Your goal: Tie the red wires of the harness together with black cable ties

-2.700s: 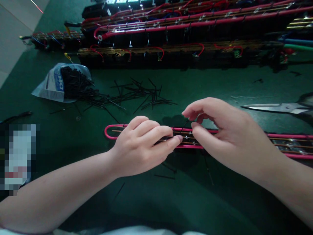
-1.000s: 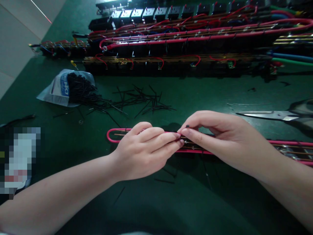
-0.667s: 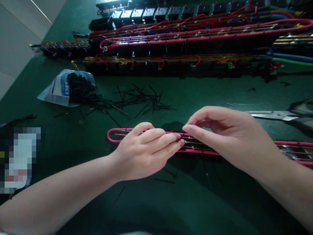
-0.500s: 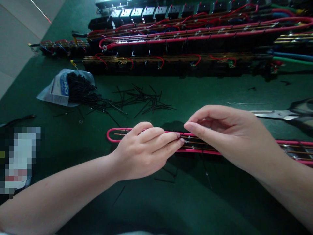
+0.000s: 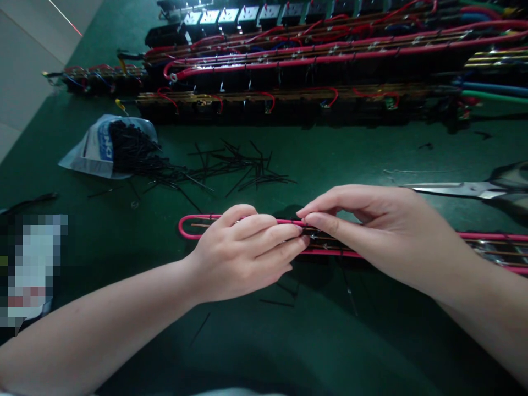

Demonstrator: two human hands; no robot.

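A long, narrow power strip [image 5: 336, 242] with thin brass bars lies across the table, and a red cable [image 5: 187, 216] loops around its left end. My left hand [image 5: 249, 250] is laid over the strip near that end, fingers wrapped across it and fingertips at its upper side. Just right of those fingertips, my right hand [image 5: 383, 234] is in a pinch, thumb and index tips at the red cable's upper run. Whatever lies between them is too small to make out. Dark ties wrap the cable in places.
A plastic bag [image 5: 93, 147] spills black cable ties [image 5: 251, 165] onto the green table. Scissors [image 5: 466, 190] lie behind my right wrist. Several wired strips [image 5: 247, 102] stretch along the back. Loose ties [image 5: 276, 303] lie in front of my left hand.
My right hand has moved left and slightly down, so its thumb and index tips now meet the cable beside my left fingertips. The left hand has stayed almost still.
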